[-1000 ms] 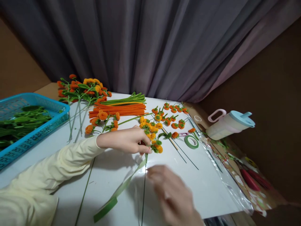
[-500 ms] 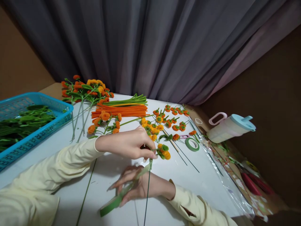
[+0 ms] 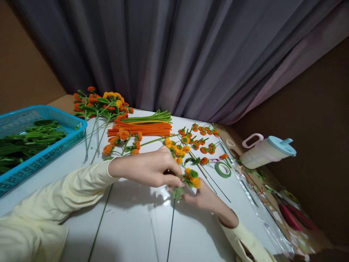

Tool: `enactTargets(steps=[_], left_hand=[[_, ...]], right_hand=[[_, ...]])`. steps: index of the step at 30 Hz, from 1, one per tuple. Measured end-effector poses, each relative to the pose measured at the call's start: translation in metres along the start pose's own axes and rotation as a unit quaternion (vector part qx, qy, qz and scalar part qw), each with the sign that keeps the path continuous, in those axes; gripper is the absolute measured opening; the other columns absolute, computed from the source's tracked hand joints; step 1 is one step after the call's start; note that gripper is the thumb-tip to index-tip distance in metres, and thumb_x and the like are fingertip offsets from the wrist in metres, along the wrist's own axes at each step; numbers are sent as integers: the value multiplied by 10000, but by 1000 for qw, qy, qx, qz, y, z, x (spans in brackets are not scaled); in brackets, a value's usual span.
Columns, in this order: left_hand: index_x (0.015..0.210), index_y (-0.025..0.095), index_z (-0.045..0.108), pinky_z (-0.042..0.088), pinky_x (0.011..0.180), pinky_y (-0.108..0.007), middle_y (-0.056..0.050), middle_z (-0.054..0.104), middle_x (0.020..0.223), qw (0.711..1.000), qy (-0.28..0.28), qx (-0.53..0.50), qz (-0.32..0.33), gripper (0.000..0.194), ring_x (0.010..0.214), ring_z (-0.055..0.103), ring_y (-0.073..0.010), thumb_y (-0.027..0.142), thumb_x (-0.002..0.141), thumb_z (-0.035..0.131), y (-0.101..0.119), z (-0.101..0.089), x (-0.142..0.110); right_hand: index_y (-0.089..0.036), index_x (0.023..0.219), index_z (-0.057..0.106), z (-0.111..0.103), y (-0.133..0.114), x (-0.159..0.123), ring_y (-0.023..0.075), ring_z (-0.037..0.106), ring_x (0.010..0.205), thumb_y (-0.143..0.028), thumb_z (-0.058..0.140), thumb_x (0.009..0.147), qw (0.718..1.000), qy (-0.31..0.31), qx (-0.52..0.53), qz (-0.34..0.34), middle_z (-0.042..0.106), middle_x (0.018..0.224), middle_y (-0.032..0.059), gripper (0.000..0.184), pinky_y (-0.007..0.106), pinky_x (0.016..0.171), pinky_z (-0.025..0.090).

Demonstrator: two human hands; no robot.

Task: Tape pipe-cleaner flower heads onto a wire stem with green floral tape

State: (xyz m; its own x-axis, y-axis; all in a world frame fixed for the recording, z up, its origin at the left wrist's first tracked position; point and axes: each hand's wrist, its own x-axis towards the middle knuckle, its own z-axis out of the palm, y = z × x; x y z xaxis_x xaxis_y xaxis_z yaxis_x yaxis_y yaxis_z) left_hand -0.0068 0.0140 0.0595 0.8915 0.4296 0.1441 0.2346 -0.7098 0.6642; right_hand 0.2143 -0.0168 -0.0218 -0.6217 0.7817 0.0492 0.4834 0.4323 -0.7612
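My left hand (image 3: 152,169) pinches the top of a thin dark stem wire (image 3: 171,225), just below a small yellow-orange pipe-cleaner flower (image 3: 193,179) with green leaves. The wire runs down toward the near table edge. My right hand (image 3: 204,196) is close on the right, its fingers closed at the stem, partly behind the flower. A blurred piece of green floral tape (image 3: 178,193) shows between the two hands. The tape's roll is hidden from view.
A blue basket (image 3: 76,133) with green leaves stands left. Orange pipe cleaners (image 3: 141,129), finished flowers (image 3: 98,103) and loose flower heads (image 3: 203,140) lie behind. Another green tape roll (image 3: 223,170), a tumbler (image 3: 264,151) and red-handled pliers (image 3: 290,217) are at right.
My right hand has swung up and right, from below the stem to beside the flower, carrying the tape around. My left hand has stayed nearly in place, holding the stem.
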Motion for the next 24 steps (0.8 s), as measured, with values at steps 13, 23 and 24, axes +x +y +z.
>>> enactTargets(steps=[13,23,24], left_hand=[[589,149,545,365,662,-234,17,538,560,1000,2,-17,4,304,594,485,-107,207,887,542,3,-1,-1],[583,158,545,360,661,-251,16,545,553,1000,8,-29,9,301,576,485,-112,196,881,531,5,0,-2],[582,158,546,357,661,-252,17,547,555,999,9,-30,10,301,569,482,-109,191,881,529,6,0,-2]], right_hand=[[-152,868,651,-22,25,-20,206,552,777,9,471,783,972,-17,-231,-39,577,825,86,256,310,673,481],[-182,923,611,-18,46,-30,188,543,792,84,376,740,972,23,-230,-35,548,846,53,400,304,689,497],[-181,951,610,-18,49,-31,192,547,813,93,367,723,972,33,-232,-34,552,867,59,431,310,704,500]])
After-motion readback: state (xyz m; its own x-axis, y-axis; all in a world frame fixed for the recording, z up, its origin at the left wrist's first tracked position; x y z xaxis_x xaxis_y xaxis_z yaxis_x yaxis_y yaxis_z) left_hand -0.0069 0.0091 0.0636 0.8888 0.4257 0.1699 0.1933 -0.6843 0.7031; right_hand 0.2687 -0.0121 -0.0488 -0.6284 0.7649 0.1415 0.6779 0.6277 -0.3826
